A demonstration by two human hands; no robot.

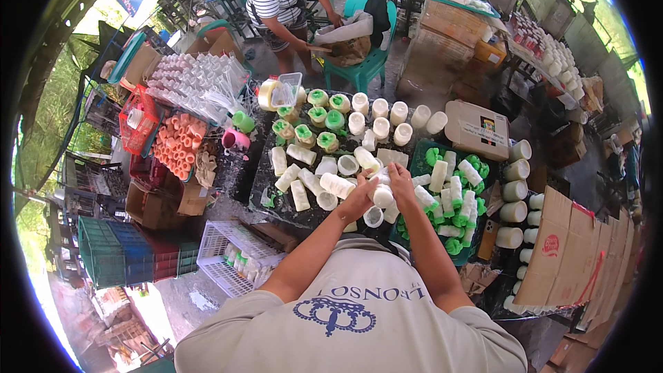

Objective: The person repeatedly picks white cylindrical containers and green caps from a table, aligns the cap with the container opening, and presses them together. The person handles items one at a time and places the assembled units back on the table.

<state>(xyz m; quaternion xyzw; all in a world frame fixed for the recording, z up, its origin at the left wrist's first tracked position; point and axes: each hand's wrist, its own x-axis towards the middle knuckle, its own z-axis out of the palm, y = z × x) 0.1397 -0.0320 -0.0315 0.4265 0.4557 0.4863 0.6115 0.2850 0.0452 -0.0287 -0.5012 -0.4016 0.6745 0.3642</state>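
Both my hands are closed together over the black work table (286, 215), in front of my chest. My left hand (359, 200) and my right hand (400, 185) grip a white waxy cylinder (382, 195) between them; the fingers partly cover it. Beside my left hand lies another white cylinder (337, 185), and several more are scattered to the left, some in clear cups (327, 200). Right of my right hand, a dark green tray (420, 155) holds white cylinders and bright green pieces (452, 245).
Upright white cylinders (380, 128) and green-topped ones (318, 117) stand at the table's far side. A tape roll (268, 94) sits by them. Left are orange pieces (181, 145) and a purple crate (224, 262). A cardboard box (476, 128) lies right. Beyond, a person (280, 0) reaches into a sack (349, 34).
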